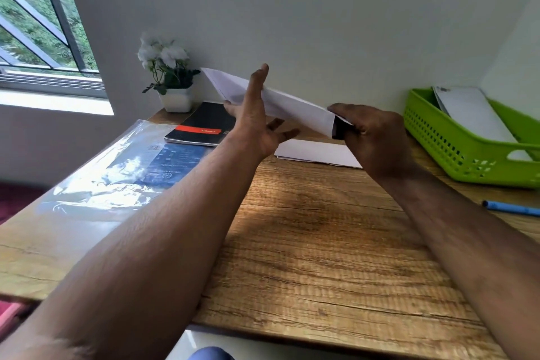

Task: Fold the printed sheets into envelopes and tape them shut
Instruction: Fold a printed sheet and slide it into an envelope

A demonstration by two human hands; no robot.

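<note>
Two bare forearms are stretched from the lower edge toward 12 o'clock over a wooden desk (306,242). A folded white sheet (280,102) is held in the air above the far part of the desk, tilted down from 11 o'clock toward 4 o'clock. Its lower right end is pinched by the right hand (377,137), whose fingers are curled round the paper's edge. The left hand (257,114) is kept spread, with straight fingers laid flat against the sheet near its middle and the thumb seen behind the paper at 9 o'clock.

More white sheets (318,152) are laid flat on the desk just under the hands. At 3 o'clock a green plastic basket (455,149) is set, with white paper (473,114) leaned inside it. A blue pen (511,208) is seen on the desk at 4 o'clock from the hands. At 9 o'clock a clear plastic sleeve with blue print (140,172) is spread out, and beyond it a black notebook with a red band (201,126) is placed. A white pot of white flowers (172,82) is stood against the wall at 11 o'clock, beside a window (43,23).
</note>
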